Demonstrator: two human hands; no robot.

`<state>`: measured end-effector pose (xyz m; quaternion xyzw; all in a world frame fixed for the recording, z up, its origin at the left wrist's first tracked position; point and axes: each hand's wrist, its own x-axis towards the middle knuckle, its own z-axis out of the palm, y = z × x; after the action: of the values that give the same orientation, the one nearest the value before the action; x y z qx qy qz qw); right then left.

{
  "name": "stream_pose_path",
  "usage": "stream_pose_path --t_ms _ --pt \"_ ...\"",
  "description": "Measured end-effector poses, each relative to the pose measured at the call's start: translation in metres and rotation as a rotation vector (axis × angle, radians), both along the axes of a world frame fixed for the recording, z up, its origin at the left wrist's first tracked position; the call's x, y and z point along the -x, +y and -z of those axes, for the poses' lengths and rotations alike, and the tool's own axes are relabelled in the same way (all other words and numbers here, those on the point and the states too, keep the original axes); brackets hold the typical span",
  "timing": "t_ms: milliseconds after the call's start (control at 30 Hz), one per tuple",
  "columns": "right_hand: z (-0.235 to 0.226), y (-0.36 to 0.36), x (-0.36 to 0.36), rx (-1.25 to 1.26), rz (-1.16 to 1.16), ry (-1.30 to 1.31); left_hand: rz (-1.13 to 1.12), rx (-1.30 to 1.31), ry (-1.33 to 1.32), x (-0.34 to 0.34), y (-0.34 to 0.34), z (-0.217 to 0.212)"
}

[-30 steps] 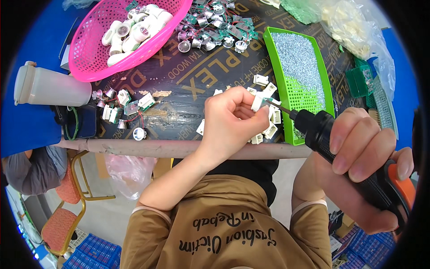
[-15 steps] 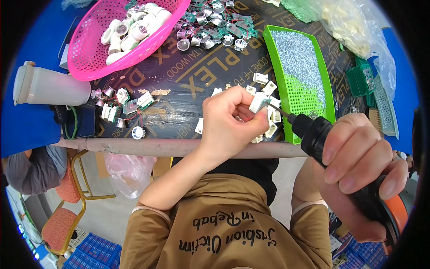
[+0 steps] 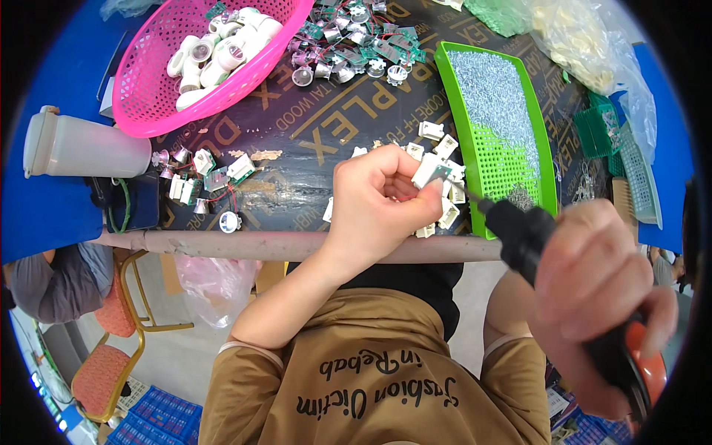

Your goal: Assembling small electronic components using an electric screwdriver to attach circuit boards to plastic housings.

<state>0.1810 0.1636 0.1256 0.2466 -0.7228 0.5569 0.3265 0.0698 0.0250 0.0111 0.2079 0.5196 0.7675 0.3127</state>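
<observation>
Between its thumb and fingers, my left hand (image 3: 382, 200) pinches a small white plastic housing (image 3: 428, 170) with a bit of green circuit board showing. My right hand (image 3: 593, 274), blurred by motion, is wrapped round a black and orange electric screwdriver (image 3: 523, 231). Its bit points left and sits apart from the housing, over the near edge of the green tray. Several similar white housings (image 3: 446, 145) lie around my left fingertips. The green perforated tray (image 3: 550, 159), filled with small silvery screws (image 3: 493, 93), stands just right of them.
At the back left is a pink basket (image 3: 126, 96) of white rounded parts, beside a heap of circuit boards with reflectors (image 3: 356, 44). More wired boards (image 3: 211, 178) lie at left, near a lidded translucent container (image 3: 89, 147). Plastic bags (image 3: 586, 44) occupy the back right. Another person's arm (image 3: 59, 285) shows at far left.
The screwdriver has drawn back right from the housing, its bit now clear of it. My left hand stays almost in place, still holding the housing.
</observation>
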Motion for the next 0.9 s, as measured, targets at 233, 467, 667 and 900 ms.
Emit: stream_pose_path --t_ms 233,467,667,900 --pt "0.005 0.021 -0.013 0.395 0.11 0.168 0.069 -0.107 -0.074 -0.002 -0.003 -0.008" --pt "0.036 0.07 0.012 0.478 -0.002 0.007 0.135 -0.219 0.24 0.006 -0.008 -0.013" --pt "0.05 0.062 0.039 0.514 0.548 -0.041 0.11 -0.23 -0.02 0.016 -0.007 -0.007" --pt "0.072 0.084 0.043 0.486 0.259 -0.014 0.113 -0.096 -0.177 0.021 -0.001 0.0"
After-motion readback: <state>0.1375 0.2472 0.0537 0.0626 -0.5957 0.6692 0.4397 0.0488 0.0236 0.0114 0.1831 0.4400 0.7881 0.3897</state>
